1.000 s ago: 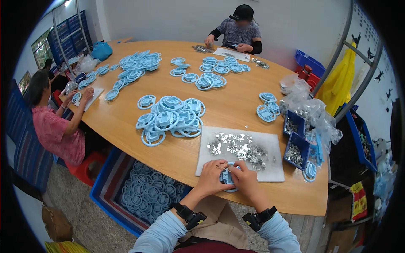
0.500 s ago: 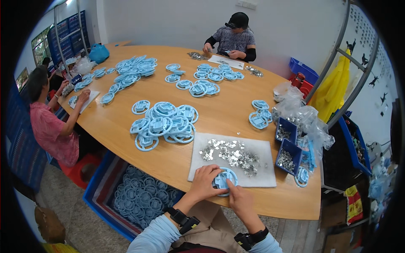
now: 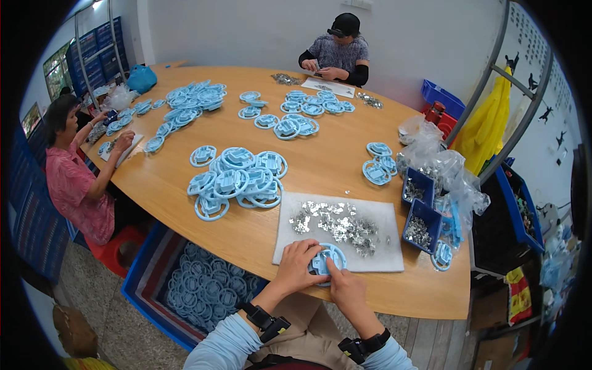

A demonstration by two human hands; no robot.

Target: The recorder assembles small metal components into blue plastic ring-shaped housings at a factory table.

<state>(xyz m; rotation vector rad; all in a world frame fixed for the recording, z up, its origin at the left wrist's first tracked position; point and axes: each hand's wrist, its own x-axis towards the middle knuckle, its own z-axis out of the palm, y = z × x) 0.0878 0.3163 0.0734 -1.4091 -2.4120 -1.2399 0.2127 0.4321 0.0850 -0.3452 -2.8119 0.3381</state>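
Note:
A light-blue plastic wheel-shaped part (image 3: 320,263), a ring with a moulded middle, is held over the front edge of a white mat (image 3: 387,259). My left hand (image 3: 297,267) grips its left side, fingers curved over the rim. My right hand (image 3: 348,286) is closed at its near right side, one digit pressing on the middle. Whether a small metal piece sits under that digit, I cannot tell. Just beyond my hands, a loose heap of small shiny metal pieces (image 3: 348,229) is spread on the mat.
More blue wheel parts (image 3: 237,179) are piled left of the mat. Blue bins (image 3: 422,225) with metal pieces stand at its right, beside plastic bags (image 3: 441,163). A large crate (image 3: 139,287) of wheels is below the table's left edge. Two co-workers sit at the far and left sides.
My hands stay on the same wheel, with only a slight shift of the right hand's pressing digit. The view has moved a little. Across the table, the co-worker's hands have moved.

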